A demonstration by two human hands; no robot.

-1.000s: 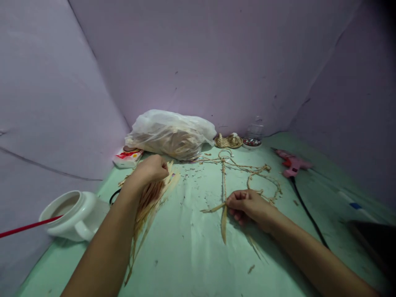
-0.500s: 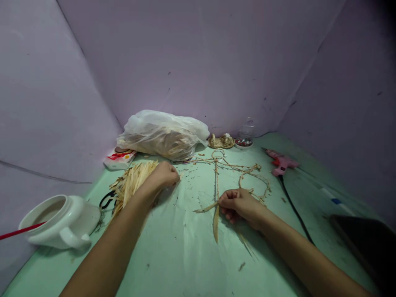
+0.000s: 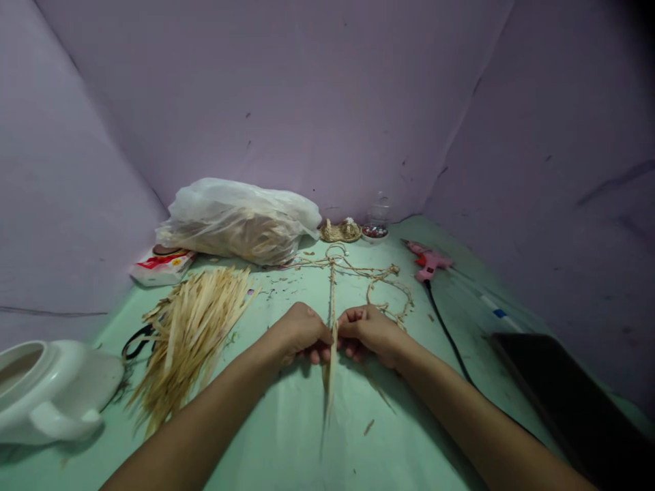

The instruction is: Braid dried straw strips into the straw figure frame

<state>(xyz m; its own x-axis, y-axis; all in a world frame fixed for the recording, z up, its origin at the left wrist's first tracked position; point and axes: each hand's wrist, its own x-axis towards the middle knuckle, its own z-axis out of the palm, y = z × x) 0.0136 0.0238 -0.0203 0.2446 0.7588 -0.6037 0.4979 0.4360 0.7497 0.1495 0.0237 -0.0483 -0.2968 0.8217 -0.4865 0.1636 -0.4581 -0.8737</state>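
My left hand (image 3: 306, 332) and my right hand (image 3: 369, 332) meet at the near end of a thin twisted cord (image 3: 333, 290) of dried plant fibre. Both are closed, thumb against fingers, pinching flat straw-coloured fibre strips (image 3: 331, 378) whose loose ends hang toward me. Away from me the cord runs to a knot and a small ring (image 3: 336, 252) at the back of the table. More twisted cord (image 3: 391, 300) lies curled beyond my right hand. A pile of dried strips (image 3: 197, 331) spreads left of my left forearm. The fingertips partly hide the strips.
A plastic bag of fibre (image 3: 245, 221) lies against the back wall beside a woven piece (image 3: 340, 232) and a bead container (image 3: 376, 230). At left are a white ceramic pot (image 3: 56, 392) and a small box (image 3: 162, 264). At right lie a pink glue gun (image 3: 430, 260) and a dark flat device (image 3: 563, 395).
My left hand has come from the strip pile to the cord's end, meeting my right hand there. A strip that stuck out leftward now hangs toward me. The view has shifted right.
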